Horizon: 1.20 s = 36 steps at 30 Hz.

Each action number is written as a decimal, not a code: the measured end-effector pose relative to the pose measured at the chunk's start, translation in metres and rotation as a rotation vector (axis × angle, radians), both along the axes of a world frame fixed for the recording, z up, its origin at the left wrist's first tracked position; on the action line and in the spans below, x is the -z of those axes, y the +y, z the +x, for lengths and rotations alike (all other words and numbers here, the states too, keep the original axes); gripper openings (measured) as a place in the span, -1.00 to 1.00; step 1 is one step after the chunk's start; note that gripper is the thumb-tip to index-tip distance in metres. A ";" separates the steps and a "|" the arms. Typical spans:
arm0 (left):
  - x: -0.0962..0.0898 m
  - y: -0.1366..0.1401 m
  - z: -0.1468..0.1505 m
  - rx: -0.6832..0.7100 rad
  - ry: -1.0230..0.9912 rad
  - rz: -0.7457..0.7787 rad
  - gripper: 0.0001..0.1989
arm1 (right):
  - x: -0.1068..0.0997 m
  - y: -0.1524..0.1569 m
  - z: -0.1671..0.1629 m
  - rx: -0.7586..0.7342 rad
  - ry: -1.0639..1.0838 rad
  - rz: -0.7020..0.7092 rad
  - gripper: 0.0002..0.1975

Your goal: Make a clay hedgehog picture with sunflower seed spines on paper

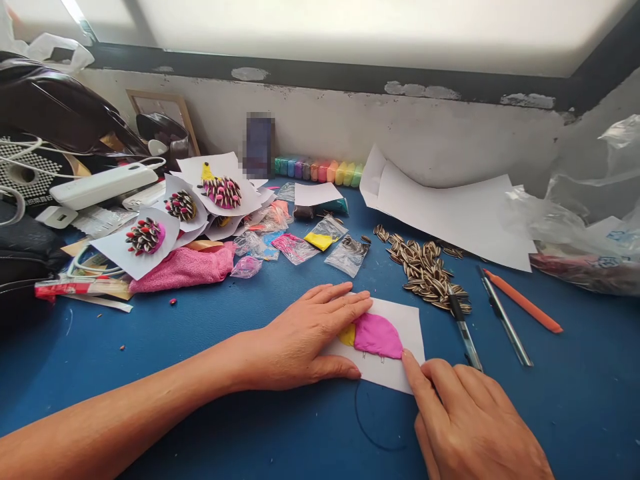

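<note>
A small white sheet of paper (387,379) lies on the blue table. On it is a flattened dome of pink modelling clay (379,335), joined at its left to a yellow clay piece (347,335). Short drawn legs show below the pink edge. My left hand (300,333) rests flat across the paper's left side, fingers stretched out and partly covering the yellow clay. The index finger of my right hand (460,407) points out and touches the pink clay's lower right corner. Its other fingers are loosely bent, with nothing visible in them.
Sunflower seeds (425,267) are heaped behind the paper, with a pen (464,333), a silver-coloured pen (507,320) and an orange stick (524,301) at right. Clay bags (326,233), a pink cloth (185,268) and finished seed-and-clay hedgehogs (223,192) crowd the back left. White sheets (445,203) lie behind.
</note>
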<state>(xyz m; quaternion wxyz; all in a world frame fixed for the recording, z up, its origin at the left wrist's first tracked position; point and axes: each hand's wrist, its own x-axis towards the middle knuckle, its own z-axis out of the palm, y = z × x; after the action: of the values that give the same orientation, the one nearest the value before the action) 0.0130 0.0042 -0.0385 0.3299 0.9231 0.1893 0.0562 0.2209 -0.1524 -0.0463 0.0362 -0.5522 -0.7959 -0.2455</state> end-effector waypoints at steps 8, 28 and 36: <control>0.000 0.000 0.001 -0.001 0.015 0.007 -0.16 | 0.001 0.000 0.003 -0.026 -0.001 -0.011 -0.63; 0.003 0.000 -0.001 0.015 0.017 0.050 -0.13 | 0.000 0.006 0.008 -0.096 0.167 -0.092 -0.50; 0.005 0.001 -0.001 0.021 -0.021 0.065 -0.14 | 0.002 0.012 0.008 -0.105 0.215 -0.050 -0.46</control>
<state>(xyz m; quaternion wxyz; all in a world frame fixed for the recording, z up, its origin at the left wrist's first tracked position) 0.0115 0.0050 -0.0432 0.3023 0.9346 0.1743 0.0684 0.2292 -0.1408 -0.0478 0.1206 -0.5335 -0.8212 -0.1627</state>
